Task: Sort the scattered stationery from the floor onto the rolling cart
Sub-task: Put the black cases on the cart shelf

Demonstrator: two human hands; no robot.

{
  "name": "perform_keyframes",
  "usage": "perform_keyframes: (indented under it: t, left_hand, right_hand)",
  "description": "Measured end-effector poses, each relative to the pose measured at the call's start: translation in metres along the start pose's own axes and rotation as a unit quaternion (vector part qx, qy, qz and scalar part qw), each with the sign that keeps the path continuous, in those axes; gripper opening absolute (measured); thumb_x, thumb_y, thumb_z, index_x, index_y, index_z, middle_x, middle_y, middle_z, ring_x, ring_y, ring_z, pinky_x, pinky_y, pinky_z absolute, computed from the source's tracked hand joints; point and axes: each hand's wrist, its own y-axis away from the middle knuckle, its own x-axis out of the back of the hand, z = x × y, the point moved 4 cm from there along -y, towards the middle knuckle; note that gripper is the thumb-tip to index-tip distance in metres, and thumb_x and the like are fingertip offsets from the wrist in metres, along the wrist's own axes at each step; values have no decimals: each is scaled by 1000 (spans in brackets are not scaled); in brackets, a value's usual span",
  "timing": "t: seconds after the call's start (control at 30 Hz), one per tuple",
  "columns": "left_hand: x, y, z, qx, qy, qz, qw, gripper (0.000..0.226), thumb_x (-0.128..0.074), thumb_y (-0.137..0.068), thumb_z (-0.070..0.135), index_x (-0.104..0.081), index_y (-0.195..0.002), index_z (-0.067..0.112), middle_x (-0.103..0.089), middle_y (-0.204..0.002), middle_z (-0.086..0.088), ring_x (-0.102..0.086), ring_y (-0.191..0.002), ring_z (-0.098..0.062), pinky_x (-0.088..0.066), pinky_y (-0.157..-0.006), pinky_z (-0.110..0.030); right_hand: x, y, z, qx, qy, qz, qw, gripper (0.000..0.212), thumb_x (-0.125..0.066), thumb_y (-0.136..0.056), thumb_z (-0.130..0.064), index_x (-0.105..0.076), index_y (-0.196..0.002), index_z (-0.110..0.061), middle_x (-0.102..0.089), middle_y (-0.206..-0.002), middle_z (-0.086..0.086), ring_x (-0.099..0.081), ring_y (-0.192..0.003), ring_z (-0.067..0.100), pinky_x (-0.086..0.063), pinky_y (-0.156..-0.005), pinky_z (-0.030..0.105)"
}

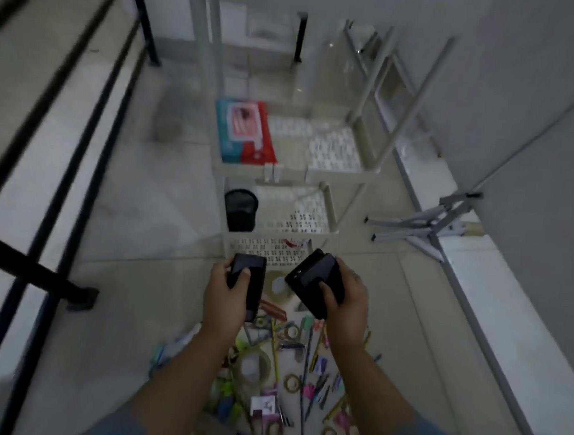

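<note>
Presently, item one: pale tiled floor (153,210), which carries everything listed below. Item two: rolling cart (367,173), white, three perforated tiers, standing just beyond the hands and seen from above. Top tier (332,143): one teal-and-red paper packet (245,132) lying flat at its left end; the rest of the tier shows bare perforated surface. Middle tier (299,208): one black mesh cup (240,210) upright in the left corner; its contents cannot be made out. Bottom tier (260,249): one small red-and-white item (296,242) near its right side, too blurred to identify. Item three: stationery pile (282,346), scattered on the floor below the forearms, in front of the cart. It includes one large tape roll (254,365), several smaller tape rolls (293,382), long pens and pencils (303,384) and assorted coloured pieces, lying mixed and overlapping. Item four: left hand (223,297), fingers and thumb curled round a black rectangular object (251,275), held above the near edge of the bottom tier. Item five: right hand (344,300), gripping a second black object (312,278), tilted, which may be two pieces stacked; this cannot be confirmed. Both objects are in the air, well above the pile and near the cart, with neither resting on any tier.
</note>
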Motion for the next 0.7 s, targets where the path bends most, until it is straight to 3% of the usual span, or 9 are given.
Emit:
perform_keyframes:
  t: [0.1,0.2,0.3,0.4,0.57,0.7]
  left_hand:
    - [7,2,67,-32,10,-8,999,28,-48,-96,22,-47,-123,12,-56,-110,-6,-57,-98,-24,-46,-78,-30]
    - [4,-5,115,-43,17,-10,999,26,-47,-96,22,-46,-122,15,-56,-110,-7,-57,-98,-24,-46,-76,-30]
    - [-5,-16,147,-55,51,0,997,17,-48,-96,20,-46,-113,20,-59,-109,-7,-58,-97,-24,-47,-82,-33]
    - [-13,-28,162,-53,90,20,994,19,-48,-96,18,-47,-115,18,-59,-105,-5,-58,-90,-20,-48,-75,-30]
    - [-30,-52,166,-37,99,60,993,32,-49,-96,16,-47,-127,11,-59,-104,-6,-56,-78,-9,-44,-64,-21]
    - [-49,-70,169,-20,124,77,989,30,-49,-96,16,-51,-125,11,-61,-109,-7,-59,-89,-19,-49,-81,-32]
  right_hand:
    - [27,-34,-59,51,17,13,998,44,-53,-91,-31,-49,-134,-20,-56,-124,6,-51,-115,26,-45,-98,36]
    - [49,-77,-108,116,53,50,991,46,-52,-88,-29,-50,-133,-17,-58,-124,4,-46,-115,28,-30,-95,20]
    - [60,-129,-142,158,72,60,983,48,-57,-87,-23,-49,-134,-22,-59,-121,2,-42,-114,23,-35,-95,32]
    - [57,-179,-164,183,90,44,978,50,-63,-84,-15,-51,-133,-18,-60,-124,8,-45,-114,28,-40,-93,36]
    - [22,-257,-162,161,245,-95,951,52,-51,-90,-14,-40,-140,-21,-49,-137,9,-38,-125,31,-32,-106,37]
    - [4,-286,-150,157,277,-118,940,52,-50,-87,-6,-45,-137,-22,-51,-133,10,-34,-127,34,-32,-107,39]
